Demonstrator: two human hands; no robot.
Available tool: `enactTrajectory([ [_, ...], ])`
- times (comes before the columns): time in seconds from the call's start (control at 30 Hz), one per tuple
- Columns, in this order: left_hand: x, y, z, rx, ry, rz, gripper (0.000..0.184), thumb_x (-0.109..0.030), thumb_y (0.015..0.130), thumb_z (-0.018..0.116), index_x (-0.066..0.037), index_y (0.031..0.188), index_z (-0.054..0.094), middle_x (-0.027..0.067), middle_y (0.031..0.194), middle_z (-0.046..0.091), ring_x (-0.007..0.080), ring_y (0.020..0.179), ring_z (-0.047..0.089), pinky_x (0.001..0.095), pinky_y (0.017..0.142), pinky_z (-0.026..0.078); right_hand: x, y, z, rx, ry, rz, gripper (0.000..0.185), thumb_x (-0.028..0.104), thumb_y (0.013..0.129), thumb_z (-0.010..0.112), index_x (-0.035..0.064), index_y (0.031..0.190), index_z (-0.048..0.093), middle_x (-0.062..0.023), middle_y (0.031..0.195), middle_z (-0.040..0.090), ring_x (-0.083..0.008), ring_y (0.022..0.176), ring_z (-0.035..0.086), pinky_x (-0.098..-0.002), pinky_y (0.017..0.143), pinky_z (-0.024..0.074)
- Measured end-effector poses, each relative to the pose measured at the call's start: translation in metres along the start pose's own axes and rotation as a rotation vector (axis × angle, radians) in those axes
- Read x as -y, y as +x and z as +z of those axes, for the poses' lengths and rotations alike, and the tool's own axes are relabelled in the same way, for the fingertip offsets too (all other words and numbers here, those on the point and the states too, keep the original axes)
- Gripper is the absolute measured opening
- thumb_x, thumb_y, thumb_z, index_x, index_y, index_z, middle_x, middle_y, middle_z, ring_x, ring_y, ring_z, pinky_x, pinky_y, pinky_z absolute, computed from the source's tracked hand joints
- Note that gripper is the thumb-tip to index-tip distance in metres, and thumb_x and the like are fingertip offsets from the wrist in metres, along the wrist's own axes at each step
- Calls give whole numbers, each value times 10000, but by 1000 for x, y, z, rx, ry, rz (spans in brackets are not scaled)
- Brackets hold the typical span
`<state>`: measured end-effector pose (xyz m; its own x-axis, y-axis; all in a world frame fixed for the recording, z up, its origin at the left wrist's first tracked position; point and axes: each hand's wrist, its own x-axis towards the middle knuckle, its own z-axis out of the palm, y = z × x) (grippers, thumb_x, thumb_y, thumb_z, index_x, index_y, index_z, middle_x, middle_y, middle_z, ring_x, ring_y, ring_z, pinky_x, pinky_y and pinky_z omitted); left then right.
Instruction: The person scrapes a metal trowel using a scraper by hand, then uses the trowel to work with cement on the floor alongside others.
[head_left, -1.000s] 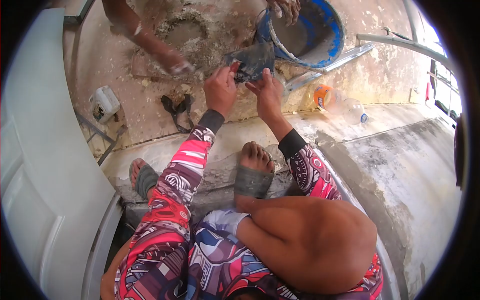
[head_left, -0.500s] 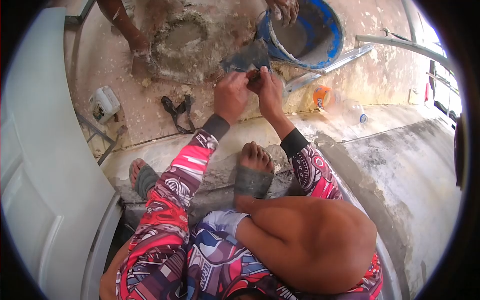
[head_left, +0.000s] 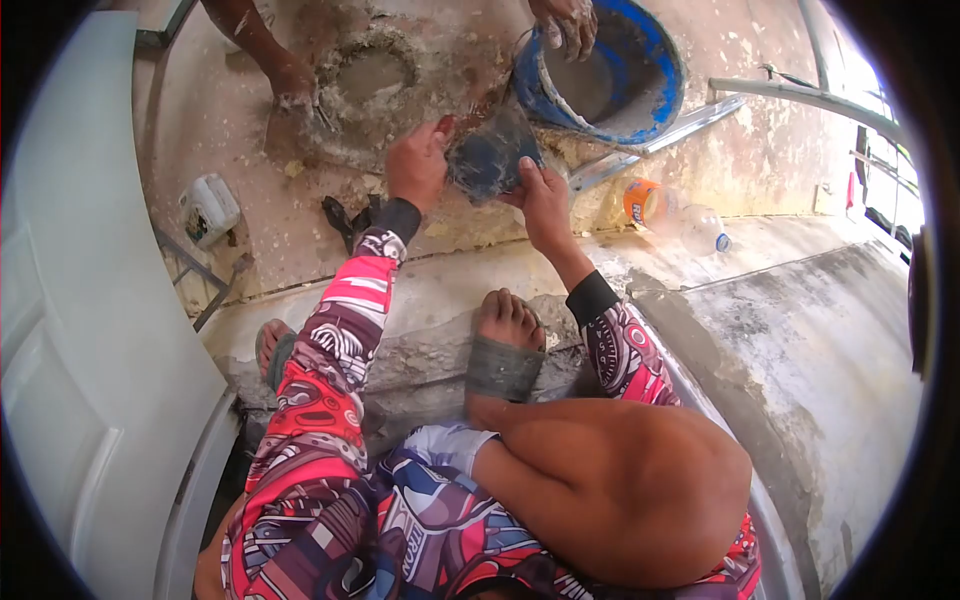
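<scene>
My right hand (head_left: 546,207) grips the near right edge of a thin, dark, flat piece (head_left: 490,158) smeared with grey, thumb on top. It looks like a sheet or plate; its exact kind is unclear. Left of it is my left hand (head_left: 416,168), closed, with a small reddish-brown bit (head_left: 444,126) showing at its fingertips. What that hand holds, if anything, I cannot make out. Beyond both hands lies a rough ring of wet grey mortar (head_left: 372,75) on the floor.
A blue bucket (head_left: 655,125) with grey mix stands at the back; another person's hand (head_left: 568,25) hangs over its rim. That person's other hand (head_left: 292,82) is by the mortar. Nearby are a plastic bottle (head_left: 650,203), a white container (head_left: 210,210), dark straps (head_left: 345,222) and a white door (head_left: 70,300).
My hands have moved apart, the left one going left off the dark piece. My right hand has come slightly down and keeps the piece, which now shows broader.
</scene>
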<state>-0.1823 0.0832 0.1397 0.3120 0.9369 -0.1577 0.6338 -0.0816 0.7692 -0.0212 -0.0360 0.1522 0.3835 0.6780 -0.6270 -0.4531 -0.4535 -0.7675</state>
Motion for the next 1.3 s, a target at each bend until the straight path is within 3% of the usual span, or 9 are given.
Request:
enactTrajectory([
  [0.1, -1, -10, -13, -39, 124, 177, 191, -154, 920, 588, -18, 1021, 675, 183, 934, 662, 399, 848, 629, 448, 715, 495, 9, -7, 3, -36, 42, 47, 333, 265, 1023, 512, -13, 849, 568, -27, 767, 557, -112, 707, 612, -301, 692, 590],
  [0.33, -54, -71, 9, -46, -109, 188, 114, -80, 885, 600, 1, 951, 646, 177, 910, 640, 401, 820, 614, 466, 680, 481, 7, 3, 19, -14, 226, 27, 314, 280, 1018, 515, -11, 906, 555, -76, 818, 620, -170, 721, 638, -339, 746, 604],
  [0.6, 9, -31, 16, -65, 69, 45, 114, -51, 872, 566, -51, 958, 641, 168, 891, 614, 384, 818, 603, 477, 709, 478, 0, 2, 12, -79, 206, -49, 341, 260, 1016, 540, 44, 757, 490, -36, 749, 537, -128, 667, 595, -335, 673, 619],
  [0.7, 9, -17, -3, -111, -4, 112, 118, -80, 875, 601, -27, 967, 655, 180, 895, 644, 402, 787, 619, 461, 671, 484, -2, 3, 8, -94, 164, -12, 346, 269, 1015, 543, 44, 758, 493, -28, 739, 536, -123, 653, 590, -333, 662, 617],
  [0.8, -34, -42, -6, -2, -73, 285, 129, -94, 872, 613, -29, 971, 665, 182, 902, 649, 400, 795, 625, 454, 674, 493, -2, 1, 11, -85, 157, 0, 353, 279, 1016, 544, 32, 767, 510, -24, 735, 542, -115, 650, 587, -324, 643, 608],
  [0.9, -30, -45, 2, -59, 0, 307, 113, -52, 864, 574, -59, 939, 658, 156, 843, 606, 385, 784, 601, 479, 691, 483, 6, -1, 18, -57, 144, -40, 362, 291, 1016, 545, 21, 776, 527, -30, 744, 558, -106, 644, 582, -311, 629, 597],
  [1.03, 13, -14, -3, -53, -70, 39, 147, -94, 867, 625, -17, 982, 673, 171, 914, 658, 386, 840, 636, 430, 707, 502, 5, -1, 5, -29, 37, -73, 374, 311, 1016, 544, 9, 794, 550, -39, 761, 577, -104, 653, 591, -303, 630, 593],
  [1.3, -24, -45, -8, 2, -9, 348, 152, -78, 869, 580, -53, 993, 664, 157, 928, 639, 373, 858, 606, 458, 733, 483, 21, -3, 19, 2, 78, -30, 361, 312, 1009, 549, -4, 834, 565, -54, 738, 572, -140, 670, 617, -326, 663, 609],
])
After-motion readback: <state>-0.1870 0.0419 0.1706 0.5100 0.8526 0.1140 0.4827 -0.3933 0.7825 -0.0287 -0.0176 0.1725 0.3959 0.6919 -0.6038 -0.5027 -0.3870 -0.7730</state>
